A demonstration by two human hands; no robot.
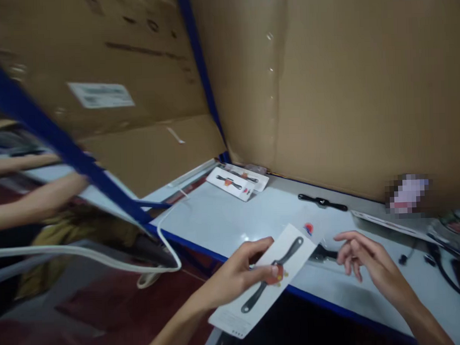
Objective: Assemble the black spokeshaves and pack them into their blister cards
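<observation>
My left hand (248, 267) grips a white printed package (285, 246), thumb on its front. The package is tilted over the table's front edge and pictures a long black two-handled tool with an orange middle. To the right, my right hand (364, 256) is raised with its fingers apart and nothing in them. By its fingertips lies a black tool (323, 253), partly hidden behind the package and seemingly in clear plastic. Farther back on the table rests another black two-handled tool (322, 202), which looks like a spokeshave.
Similar white packages (230, 183) lie at the table's (201, 219) back left corner. Cardboard walls (344, 88) and a blue frame (102, 182) enclose it. A white cable (104, 255) hangs at left, near another person's arm (38, 199). Small black parts (402, 259) lie at right.
</observation>
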